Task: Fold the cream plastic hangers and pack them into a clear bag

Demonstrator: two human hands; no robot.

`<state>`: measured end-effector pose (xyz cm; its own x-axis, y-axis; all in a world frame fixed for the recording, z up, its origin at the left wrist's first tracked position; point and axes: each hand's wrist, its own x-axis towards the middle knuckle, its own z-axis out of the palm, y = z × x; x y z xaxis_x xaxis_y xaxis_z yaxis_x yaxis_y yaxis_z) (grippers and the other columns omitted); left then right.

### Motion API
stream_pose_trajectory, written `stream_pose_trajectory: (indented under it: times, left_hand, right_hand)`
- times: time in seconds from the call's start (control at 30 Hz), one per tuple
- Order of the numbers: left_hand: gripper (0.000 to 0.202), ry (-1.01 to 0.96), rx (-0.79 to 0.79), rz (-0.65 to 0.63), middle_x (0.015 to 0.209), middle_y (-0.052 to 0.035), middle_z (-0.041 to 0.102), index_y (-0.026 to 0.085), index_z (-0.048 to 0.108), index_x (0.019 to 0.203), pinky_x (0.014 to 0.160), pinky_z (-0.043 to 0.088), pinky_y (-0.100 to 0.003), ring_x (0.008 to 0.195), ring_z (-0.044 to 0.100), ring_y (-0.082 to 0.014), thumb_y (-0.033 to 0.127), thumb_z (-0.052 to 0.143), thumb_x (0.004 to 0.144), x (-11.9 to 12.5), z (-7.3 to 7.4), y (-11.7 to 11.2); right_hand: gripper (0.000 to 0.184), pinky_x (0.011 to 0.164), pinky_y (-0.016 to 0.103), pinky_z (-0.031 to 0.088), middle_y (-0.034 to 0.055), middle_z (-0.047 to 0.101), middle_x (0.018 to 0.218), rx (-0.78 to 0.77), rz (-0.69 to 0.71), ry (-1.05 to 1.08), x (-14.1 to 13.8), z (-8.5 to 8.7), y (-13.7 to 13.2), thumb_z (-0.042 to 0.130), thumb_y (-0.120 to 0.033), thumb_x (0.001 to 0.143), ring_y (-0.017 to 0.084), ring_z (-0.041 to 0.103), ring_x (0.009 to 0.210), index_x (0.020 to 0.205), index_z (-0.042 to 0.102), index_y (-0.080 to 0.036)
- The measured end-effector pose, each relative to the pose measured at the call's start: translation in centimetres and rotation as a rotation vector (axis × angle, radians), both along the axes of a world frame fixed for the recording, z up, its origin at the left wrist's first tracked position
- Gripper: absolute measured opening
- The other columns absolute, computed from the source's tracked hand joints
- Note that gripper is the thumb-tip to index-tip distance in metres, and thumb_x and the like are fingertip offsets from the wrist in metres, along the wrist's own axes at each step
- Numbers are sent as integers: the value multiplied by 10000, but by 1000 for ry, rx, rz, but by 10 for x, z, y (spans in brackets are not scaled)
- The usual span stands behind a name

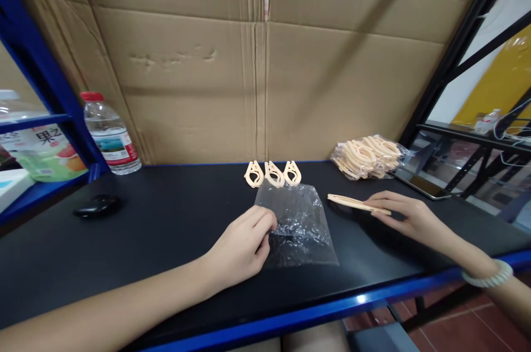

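My left hand (pixel 244 241) is closed on the left edge of a clear plastic bag (pixel 307 236) that lies flat on the black table. To the right, my right hand (pixel 409 216) pinches one end of a beige folding hanger (pixel 350 202), seen edge-on just above the tabletop. Three more folded beige hangers stand in a row behind the bag: a left one (pixel 254 174), a middle one (pixel 274 174) and a right one (pixel 292 173). Farther back on the right, a clear bag packed with several such hangers (pixel 367 156) rests on the table.
A phone (pixel 423 185) lies beside the packed bag. On the left are a black computer mouse (pixel 98 206) and a red-capped water bottle (pixel 111 136). Tall cardboard (pixel 186 75) walls off the back of the table (pixel 174 241), and a blue metal edge (pixel 290 316) runs along the front.
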<state>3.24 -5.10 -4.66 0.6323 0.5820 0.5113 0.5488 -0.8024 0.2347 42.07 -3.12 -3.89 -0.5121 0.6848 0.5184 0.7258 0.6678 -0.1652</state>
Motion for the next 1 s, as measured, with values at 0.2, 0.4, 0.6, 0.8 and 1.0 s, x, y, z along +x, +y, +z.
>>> stream_pose_trajectory:
  times: [0.2,0.4,0.6,0.8,1.0]
  left_hand:
    - [116,12,-47,43,968,-49,555,182,516,947,799,484,-343,897,534,-200,93,506,874,-1,1,1]
    - [106,-8,-28,54,938,-32,594,185,552,939,787,493,-315,874,570,-184,94,531,890,-3,-2,6]
    - [98,-43,-5,44,962,-38,623,177,615,924,815,504,-311,877,598,-175,114,547,892,-3,-6,9]
    - [105,-40,15,42,912,-28,629,178,605,858,778,505,-308,835,597,-171,109,533,891,-3,-5,7]
    - [125,-85,-3,65,967,-53,605,186,530,863,809,482,-347,910,553,-194,121,438,917,0,2,1]
  right_hand:
    - [162,729,280,527,34,706,910,253,-155,179,-22,11,-24,603,-312,888,179,667,796,970,668,-188]
    - [78,782,252,528,22,693,871,410,26,199,-84,41,-72,637,-142,858,150,664,784,920,649,-187]
    - [240,802,266,540,47,688,944,373,206,52,-113,31,-104,450,-100,951,144,650,816,1078,640,-172]
    - [304,784,292,521,80,672,1023,317,244,-95,-113,15,-110,415,-89,958,163,624,895,1179,614,-151]
    - [330,707,330,507,122,686,944,408,267,-97,-123,15,-114,341,-91,971,183,624,795,1116,637,-90]
